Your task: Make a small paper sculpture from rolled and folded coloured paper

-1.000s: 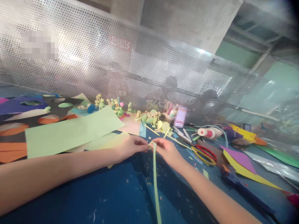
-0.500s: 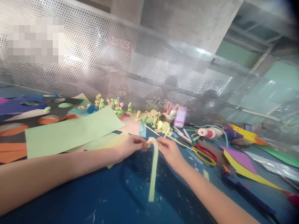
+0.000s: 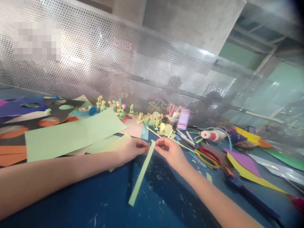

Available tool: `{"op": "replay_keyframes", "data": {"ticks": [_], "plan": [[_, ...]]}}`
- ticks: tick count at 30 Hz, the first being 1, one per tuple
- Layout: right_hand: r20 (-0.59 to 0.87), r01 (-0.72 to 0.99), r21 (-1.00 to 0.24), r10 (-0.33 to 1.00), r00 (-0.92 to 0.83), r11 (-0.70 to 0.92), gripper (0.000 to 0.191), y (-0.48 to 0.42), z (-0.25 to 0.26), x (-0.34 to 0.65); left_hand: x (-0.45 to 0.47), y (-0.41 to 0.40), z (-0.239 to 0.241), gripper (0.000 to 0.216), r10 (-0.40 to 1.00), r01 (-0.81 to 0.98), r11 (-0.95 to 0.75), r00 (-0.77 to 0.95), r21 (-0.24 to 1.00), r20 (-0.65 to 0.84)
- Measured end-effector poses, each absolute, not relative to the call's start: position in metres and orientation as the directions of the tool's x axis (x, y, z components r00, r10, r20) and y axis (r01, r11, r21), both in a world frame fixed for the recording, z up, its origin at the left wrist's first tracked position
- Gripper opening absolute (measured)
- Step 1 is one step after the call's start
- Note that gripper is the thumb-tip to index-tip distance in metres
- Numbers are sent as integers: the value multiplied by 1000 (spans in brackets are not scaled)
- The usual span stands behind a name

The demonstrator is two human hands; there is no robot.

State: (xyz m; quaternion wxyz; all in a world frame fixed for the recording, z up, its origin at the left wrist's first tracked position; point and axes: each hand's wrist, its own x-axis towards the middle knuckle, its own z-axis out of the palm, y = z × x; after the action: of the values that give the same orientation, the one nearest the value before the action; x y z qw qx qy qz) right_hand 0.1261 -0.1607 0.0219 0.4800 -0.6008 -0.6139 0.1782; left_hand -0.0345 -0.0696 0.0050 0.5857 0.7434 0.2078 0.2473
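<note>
A narrow pale green strip [image 3: 141, 177] slants down toward the table's front from between my fingertips. Its upper end is pinched by my left hand [image 3: 134, 148] and my right hand [image 3: 169, 150], which nearly meet there. Both hands are closed, thumb against fingers. The very top of the strip looks bent or folded, but the fingers partly hide it. Under my left wrist lie a pale yellow-green sheet [image 3: 104, 144] and a larger light green sheet [image 3: 71, 134].
Behind my hands stand small figures [image 3: 118, 109] and a pile of green and yellow cut pieces [image 3: 156, 122]. To the right lie scissors [image 3: 209, 156], a thread spool [image 3: 210, 135] and a dark blue glue gun [image 3: 249, 196]. A perforated metal panel [image 3: 147, 63] rises at the back.
The strip's loose end has swung from hanging nearly straight down to slanting lower left. My right fingers have shifted slightly left; my left hand has barely moved.
</note>
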Motion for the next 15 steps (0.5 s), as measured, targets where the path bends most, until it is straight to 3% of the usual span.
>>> {"op": "replay_keyframes", "data": {"ticks": [9,15], "plan": [[377,629,-745,918,122,223,16,-161,20,128,-35,-69,4,22,592,6,-203,798,979,118],[278,546,-823,950,142,159,19,-161,24,129,-35,-71,6,25,583,6,-198,805,980,113]]}}
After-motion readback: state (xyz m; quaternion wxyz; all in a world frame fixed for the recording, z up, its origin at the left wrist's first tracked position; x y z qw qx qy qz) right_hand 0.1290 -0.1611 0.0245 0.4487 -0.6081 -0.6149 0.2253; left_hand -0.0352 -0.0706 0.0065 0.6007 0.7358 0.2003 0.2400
